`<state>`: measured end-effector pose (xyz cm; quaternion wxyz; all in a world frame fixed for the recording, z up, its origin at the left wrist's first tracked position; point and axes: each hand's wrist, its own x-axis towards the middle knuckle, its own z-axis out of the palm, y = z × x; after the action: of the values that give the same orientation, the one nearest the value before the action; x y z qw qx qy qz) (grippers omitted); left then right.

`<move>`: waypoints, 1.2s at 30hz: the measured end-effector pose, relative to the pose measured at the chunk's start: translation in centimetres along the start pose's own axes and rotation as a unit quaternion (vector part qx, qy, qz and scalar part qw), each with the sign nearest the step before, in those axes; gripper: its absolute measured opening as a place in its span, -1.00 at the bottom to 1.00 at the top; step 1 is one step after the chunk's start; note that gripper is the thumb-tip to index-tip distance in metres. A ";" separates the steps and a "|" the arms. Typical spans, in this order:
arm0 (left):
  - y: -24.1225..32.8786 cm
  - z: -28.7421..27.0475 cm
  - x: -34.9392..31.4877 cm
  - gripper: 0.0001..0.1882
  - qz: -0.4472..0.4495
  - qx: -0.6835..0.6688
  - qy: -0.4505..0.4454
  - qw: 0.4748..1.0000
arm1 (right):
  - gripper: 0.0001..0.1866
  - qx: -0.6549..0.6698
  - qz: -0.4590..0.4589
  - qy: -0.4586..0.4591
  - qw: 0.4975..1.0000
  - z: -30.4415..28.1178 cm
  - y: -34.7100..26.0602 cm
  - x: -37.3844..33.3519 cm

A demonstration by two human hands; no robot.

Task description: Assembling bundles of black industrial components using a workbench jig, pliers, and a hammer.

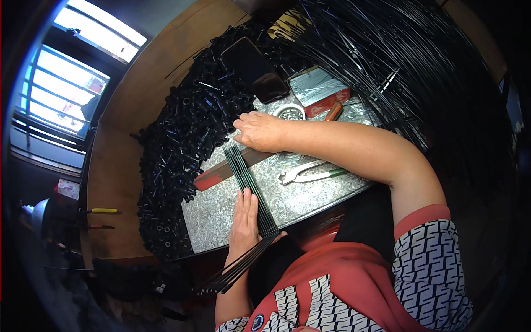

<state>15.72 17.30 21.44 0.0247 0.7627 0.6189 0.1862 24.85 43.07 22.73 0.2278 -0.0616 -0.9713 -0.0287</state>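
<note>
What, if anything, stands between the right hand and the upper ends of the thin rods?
Nothing visible: the right hand is just beside the upper ends of the thin rods. The red-ended bar crosses beneath the rods, lower in the picture.

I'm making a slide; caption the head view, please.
Left hand touching thin rods lying across a bar; right hand near their ends.

The work surface (213,221) is a speckled grey panel with a straight near edge. Black tubular parts (171,127) are heaped along its left and far sides. A red-ended bar (217,175), green-handled pincers (312,177) and a round white dish (303,111) rest on it.
</note>
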 end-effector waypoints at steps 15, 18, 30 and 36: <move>0.0 -0.3 -0.1 0.18 0.001 0.014 0.004 1.000 | -0.73 0.011 0.006 0.000 1.000 0.1 0.2 0.1; 0.0 -0.3 -0.2 0.18 -0.003 0.013 0.006 1.000 | -0.72 0.012 0.004 0.003 1.000 0.0 0.0 0.2; -0.1 -0.3 -0.3 0.17 -0.004 0.015 0.007 1.000 | -0.79 -0.001 -0.001 0.044 0.999 0.5 -0.3 0.5; 0.3 -0.9 0.0 0.06 0.005 0.007 0.001 1.000 | -0.80 -0.008 -0.003 0.034 0.999 0.3 -0.6 0.7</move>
<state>15.75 17.08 22.38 0.0183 0.7656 0.6166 0.1828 24.02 42.61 22.72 0.2599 -0.0596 -0.9630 -0.0394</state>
